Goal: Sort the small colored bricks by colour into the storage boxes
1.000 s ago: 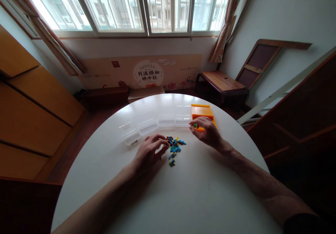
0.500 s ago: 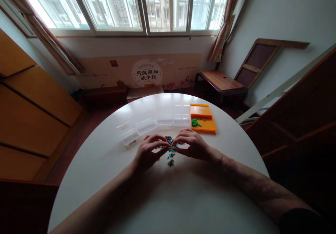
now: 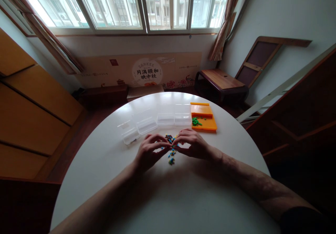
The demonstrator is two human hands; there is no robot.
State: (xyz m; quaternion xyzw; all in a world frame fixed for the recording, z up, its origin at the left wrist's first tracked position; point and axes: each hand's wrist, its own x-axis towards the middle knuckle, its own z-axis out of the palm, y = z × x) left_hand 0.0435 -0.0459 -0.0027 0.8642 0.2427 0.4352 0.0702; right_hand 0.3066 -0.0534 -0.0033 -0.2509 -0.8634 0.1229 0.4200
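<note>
A pile of small coloured plastic pieces (image 3: 169,137), blue, yellow, dark and other colours, lies on the white table between my hands. From the left, my left hand (image 3: 151,150) pinches thumb and forefinger together over the pile. Opposite it, my right hand (image 3: 192,143) makes a similar pinch, the two sets of fingertips almost touching. A speck of green and blue shows at the fingertips, too small to tell whether it is held or lies behind. Nearer me sits a small cluster of yellow, blue and green pieces (image 3: 171,161).
Beyond my right hand lies an open orange case (image 3: 210,123) with green pieces (image 3: 195,122) inside. Several clear plastic boxes (image 3: 165,119) with raised lids stand in an arc to its left. The round white table (image 3: 162,199) curves away toward a wooden stool (image 3: 223,80).
Both hands keep their pinches over the pile, with only a slight shift of the fingertips. The whole view has moved a little with my head.
</note>
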